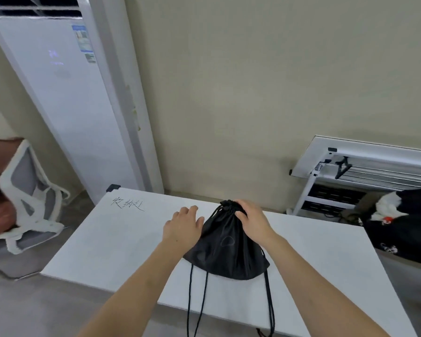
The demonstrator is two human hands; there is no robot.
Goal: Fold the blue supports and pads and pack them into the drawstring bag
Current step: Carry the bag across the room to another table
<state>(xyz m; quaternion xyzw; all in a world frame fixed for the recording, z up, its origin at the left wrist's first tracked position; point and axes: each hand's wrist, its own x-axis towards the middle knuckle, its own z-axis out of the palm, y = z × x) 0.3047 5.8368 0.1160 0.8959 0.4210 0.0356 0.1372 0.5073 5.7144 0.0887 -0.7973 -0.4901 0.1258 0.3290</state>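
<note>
A black drawstring bag [225, 249] lies on the white table [122, 242], its mouth gathered tight at the far end. Its black cords [197, 302] trail over the table's near edge. My right hand [250, 218] rests on the gathered neck of the bag, fingers curled around it. My left hand [184, 224] sits just left of the bag, fingers spread, its thumb touching the bag's side. No blue supports or pads are visible; the bag bulges, but what is inside is hidden.
Handwritten black characters [127, 204] mark the table's far left. A tall white air conditioner [66, 93] stands behind. A white mesh chair [27, 198] is at the left. A white overturned table [365, 161] and dark clothing [404, 227] lie at the right.
</note>
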